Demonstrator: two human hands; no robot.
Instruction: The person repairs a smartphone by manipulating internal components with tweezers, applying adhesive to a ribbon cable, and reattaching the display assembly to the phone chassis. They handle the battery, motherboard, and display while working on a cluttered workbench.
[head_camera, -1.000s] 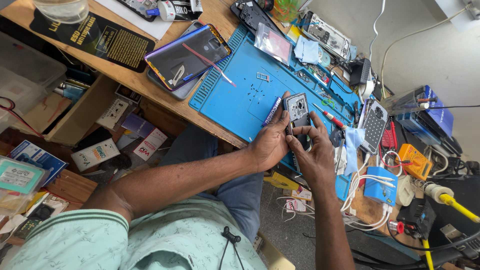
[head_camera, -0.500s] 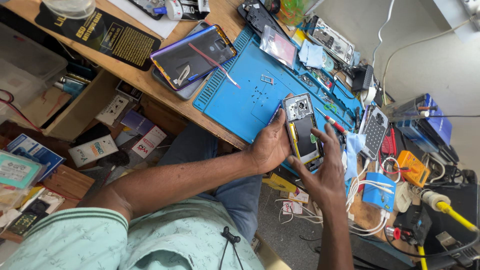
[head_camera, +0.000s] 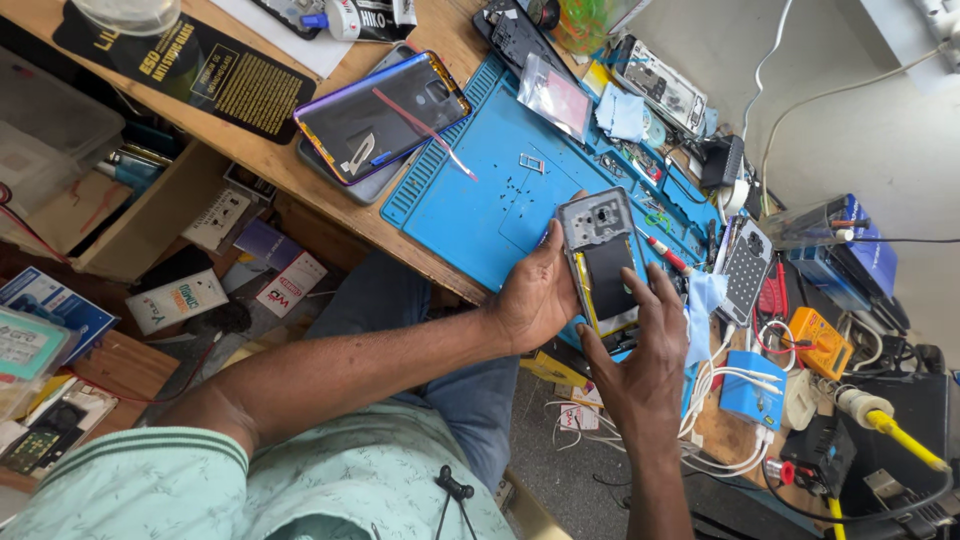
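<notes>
Blue mat (head_camera: 470, 205) below; left hand (head_camera: 535, 295) and right hand (head_camera: 640, 360) grip opened phone (head_camera: 603, 262)

**Around the blue work mat**

A blue work mat (head_camera: 470, 200) covers the middle of the wooden bench (head_camera: 300, 175). Just off its upper left corner lies a dark phone back cover (head_camera: 385, 115) with a thin red strip across it. Left of that sits a black packet (head_camera: 190, 65). On the mat's far edge rests a clear bag (head_camera: 555, 97). Well to its right stand a yellow meter (head_camera: 818, 343) and a small blue box (head_camera: 752, 390).
</notes>
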